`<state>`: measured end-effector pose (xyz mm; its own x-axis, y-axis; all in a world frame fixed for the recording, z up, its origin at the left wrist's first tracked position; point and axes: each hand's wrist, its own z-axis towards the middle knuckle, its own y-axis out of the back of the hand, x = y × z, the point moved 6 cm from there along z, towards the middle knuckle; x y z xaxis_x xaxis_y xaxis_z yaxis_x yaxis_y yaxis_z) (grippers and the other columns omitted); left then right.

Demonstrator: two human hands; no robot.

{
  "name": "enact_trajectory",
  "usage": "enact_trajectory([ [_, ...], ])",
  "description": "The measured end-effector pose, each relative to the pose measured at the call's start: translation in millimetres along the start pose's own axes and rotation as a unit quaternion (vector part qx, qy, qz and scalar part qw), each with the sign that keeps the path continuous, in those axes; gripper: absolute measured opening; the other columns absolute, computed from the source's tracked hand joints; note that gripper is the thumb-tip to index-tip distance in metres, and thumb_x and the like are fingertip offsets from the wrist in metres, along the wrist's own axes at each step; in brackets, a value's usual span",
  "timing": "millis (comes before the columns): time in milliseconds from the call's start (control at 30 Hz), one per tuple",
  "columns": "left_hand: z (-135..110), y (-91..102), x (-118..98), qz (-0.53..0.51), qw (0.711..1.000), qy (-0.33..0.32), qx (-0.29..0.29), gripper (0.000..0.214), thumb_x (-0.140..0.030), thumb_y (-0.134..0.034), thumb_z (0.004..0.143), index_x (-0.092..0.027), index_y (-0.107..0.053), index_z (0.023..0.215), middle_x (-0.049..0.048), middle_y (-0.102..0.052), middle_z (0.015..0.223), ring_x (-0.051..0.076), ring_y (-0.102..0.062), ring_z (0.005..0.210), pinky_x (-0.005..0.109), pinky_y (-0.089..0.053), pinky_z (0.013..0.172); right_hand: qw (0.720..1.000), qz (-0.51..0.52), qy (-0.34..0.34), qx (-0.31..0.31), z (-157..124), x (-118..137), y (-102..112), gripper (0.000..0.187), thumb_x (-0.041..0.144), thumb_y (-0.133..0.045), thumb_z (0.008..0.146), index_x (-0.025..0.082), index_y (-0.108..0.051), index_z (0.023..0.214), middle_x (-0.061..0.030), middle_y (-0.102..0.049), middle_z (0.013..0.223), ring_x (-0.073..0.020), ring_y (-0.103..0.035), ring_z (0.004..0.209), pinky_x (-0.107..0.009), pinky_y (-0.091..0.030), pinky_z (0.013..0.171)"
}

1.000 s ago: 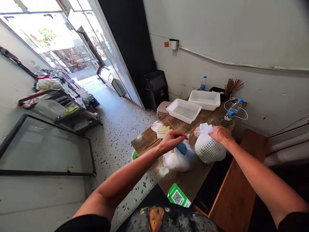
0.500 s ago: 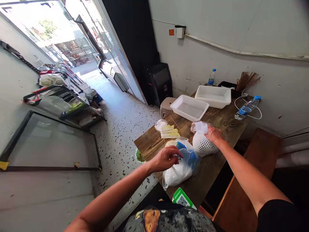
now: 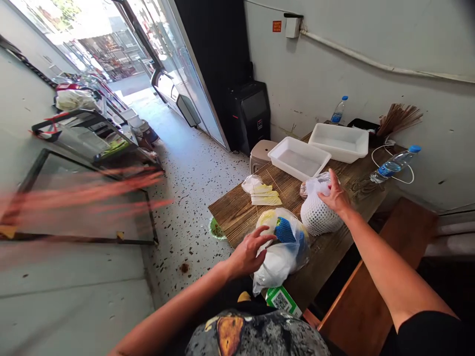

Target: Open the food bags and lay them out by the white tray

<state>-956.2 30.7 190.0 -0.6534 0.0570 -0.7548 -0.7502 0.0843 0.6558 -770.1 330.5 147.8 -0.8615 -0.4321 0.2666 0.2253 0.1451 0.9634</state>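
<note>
My left hand (image 3: 251, 250) is open, its fingers loosely spread at the left side of a clear plastic bag (image 3: 276, 264) with white and blue contents. Whether the fingertips touch the bag I cannot tell. My right hand (image 3: 337, 199) is open too, thumb and fingers apart, at the top of a bundle in white foam netting (image 3: 321, 215). Thin clear plastic (image 3: 319, 185) gathers at the top of that bundle, beside something reddish-brown that is partly hidden. Behind the clear bag, yellow-and-white leaf strips (image 3: 266, 195) lie on the wooden table (image 3: 237, 210).
Two white plastic trays (image 3: 299, 157) (image 3: 339, 142) stand toward the back. A water bottle (image 3: 396, 164) leans at the right near a white cable and a bunch of sticks (image 3: 400, 120). A green QR card (image 3: 284, 300) lies at the near edge. A wooden bench (image 3: 382, 267) runs alongside.
My right hand's fingers have lifted and spread above the netted bundle. My left hand has moved slightly left and down, its fingers straighter. A red blur has appeared at the left.
</note>
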Motion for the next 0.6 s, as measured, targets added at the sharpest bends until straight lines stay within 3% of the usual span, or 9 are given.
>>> enact_trajectory([
  [100, -16, 12.7, 9, -0.014, 0.999, 0.017, -0.023, 0.053, -0.010, -0.049, 0.083, -0.018, -0.050, 0.136, 0.0163, -0.036, 0.152, 0.026, -0.040, 0.139, 0.045, -0.040, 0.112, 1.000, -0.013, 0.011, 0.023, -17, 16, 5, 0.096, 0.041, -0.058, 0.086, 0.022, 0.004, 0.156, -0.0168, -0.055, 0.136, -0.0329, -0.057, 0.117, -0.056, -0.034, 0.106],
  [200, -44, 21.4, 27, -0.020, 0.998, 0.047, -0.039, 0.053, -0.012, -0.049, 0.083, -0.019, -0.051, 0.135, 0.0151, -0.044, 0.148, 0.024, -0.048, 0.133, 0.043, -0.041, 0.111, 0.996, -0.069, 0.008, 0.050, -35, 28, 12, 0.089, 0.043, -0.056, 0.087, 0.031, -0.001, 0.156, -0.0150, -0.039, 0.152, -0.0372, -0.052, 0.120, -0.073, -0.021, 0.105],
  [300, -82, 29.0, 58, -0.039, 0.993, 0.102, -0.045, 0.050, -0.016, -0.046, 0.084, -0.019, -0.051, 0.134, 0.0148, -0.052, 0.140, 0.019, -0.064, 0.108, 0.039, -0.050, 0.101, 0.994, -0.106, -0.004, 0.028, -57, 42, 26, 0.080, 0.046, -0.051, 0.089, 0.030, -0.011, 0.156, -0.0137, -0.029, 0.158, -0.0410, -0.043, 0.129, -0.075, -0.022, 0.104],
  [400, -134, 37.1, 102, -0.037, 0.983, 0.174, -0.044, 0.049, -0.023, -0.045, 0.084, -0.018, -0.053, 0.132, 0.0134, -0.063, 0.124, 0.018, -0.067, 0.096, 0.037, -0.052, 0.095, 0.995, -0.098, -0.002, -0.037, -90, 72, 39, 0.073, 0.046, -0.047, 0.090, 0.023, -0.020, 0.154, -0.0188, -0.033, 0.155, -0.0402, -0.042, 0.132, -0.070, -0.026, 0.106],
  [500, -201, 47.3, 153, -0.033, 0.968, 0.244, -0.044, 0.053, -0.029, -0.047, 0.079, -0.020, -0.058, 0.130, 0.0119, -0.068, 0.113, 0.022, -0.067, 0.093, 0.039, -0.051, 0.093, 0.982, -0.089, 0.036, -0.161, -132, 126, 47, 0.067, 0.046, -0.040, 0.094, 0.020, -0.022, 0.153, -0.0198, -0.044, 0.147, -0.0375, -0.047, 0.130, -0.066, -0.023, 0.110],
  [600, -279, 61.5, 205, -0.088, 0.946, 0.309, -0.037, 0.052, -0.036, -0.050, 0.074, -0.029, -0.066, 0.123, 0.0093, -0.070, 0.103, 0.024, -0.067, 0.086, 0.038, -0.051, 0.088, 0.966, -0.113, 0.044, -0.229, -168, 189, 29, 0.061, 0.046, -0.036, 0.095, 0.019, -0.030, 0.150, -0.0181, -0.050, 0.143, -0.0350, -0.046, 0.130, -0.063, -0.019, 0.112],
])
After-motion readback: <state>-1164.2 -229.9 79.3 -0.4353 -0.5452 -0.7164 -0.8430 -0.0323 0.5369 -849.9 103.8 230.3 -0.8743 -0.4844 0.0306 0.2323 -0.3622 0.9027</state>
